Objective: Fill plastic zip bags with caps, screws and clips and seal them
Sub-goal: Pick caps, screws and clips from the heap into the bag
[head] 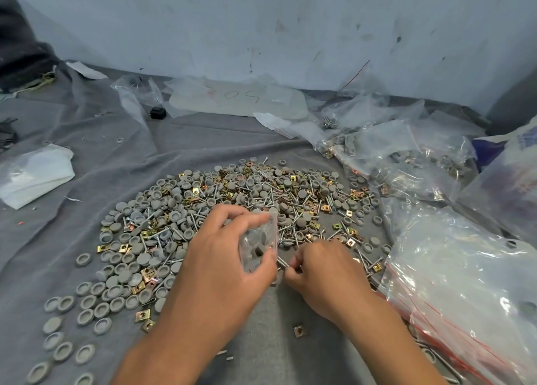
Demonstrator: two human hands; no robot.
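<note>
Zip bag (258, 245) gripped by left hand (223, 256); right hand (322, 271) pinches screws (282, 262).

Two hands are in view — the left hand (220, 256) and the right hand (322, 271). One small zip bag (259, 240) is held up between them, with a few grey caps visible inside; their exact number cannot be told. The loose pile (232, 210) holds grey caps, silver screws and brass-coloured clips in numbers too great to count — well over a hundred caps. One clip (299, 330) lies alone near the forearms. One small black object (158, 112) sits far back. Filled bags (406, 158) are heaped at right, several, overlapping so no exact count is possible. One white folded bag (32, 175) lies at left.
</note>
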